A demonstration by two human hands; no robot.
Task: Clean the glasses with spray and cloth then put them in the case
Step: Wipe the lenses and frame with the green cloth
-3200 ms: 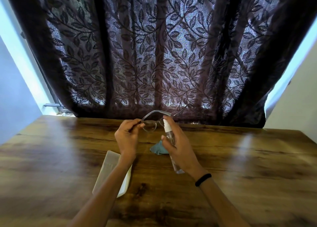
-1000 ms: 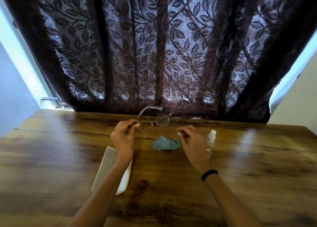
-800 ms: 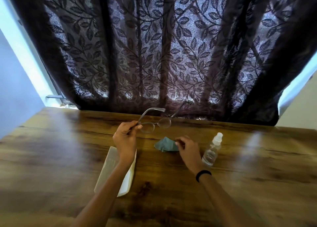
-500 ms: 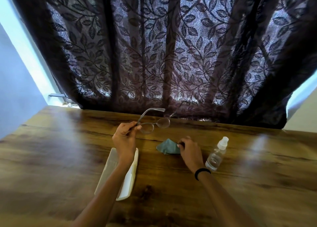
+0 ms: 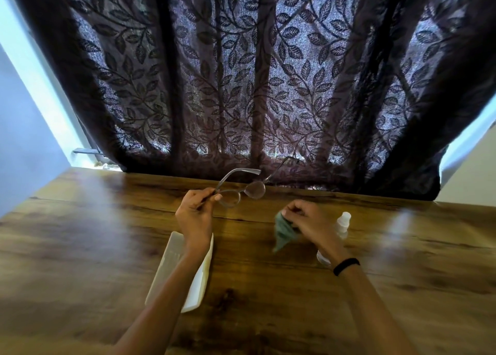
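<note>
My left hand [image 5: 195,212] pinches the grey-framed glasses [image 5: 243,191] by their left corner and holds them above the wooden table [image 5: 80,234], temples unfolded toward the curtain. My right hand [image 5: 308,221] pinches the teal cloth [image 5: 281,232], which hangs down from the fingers just over the table. The clear spray bottle [image 5: 342,224] with a white cap stands right behind that hand, partly hidden by the wrist. The white glasses case [image 5: 171,263] lies open under my left forearm.
A dark leaf-patterned curtain [image 5: 255,86] hangs along the table's far edge. A black band [image 5: 346,266] sits on my right wrist. Bare wood stretches left of the case and right of the bottle.
My right hand put the spray bottle down on the right, moved to the cloth and lifted it off the table. The left hand kept the glasses up in about the same place.
</note>
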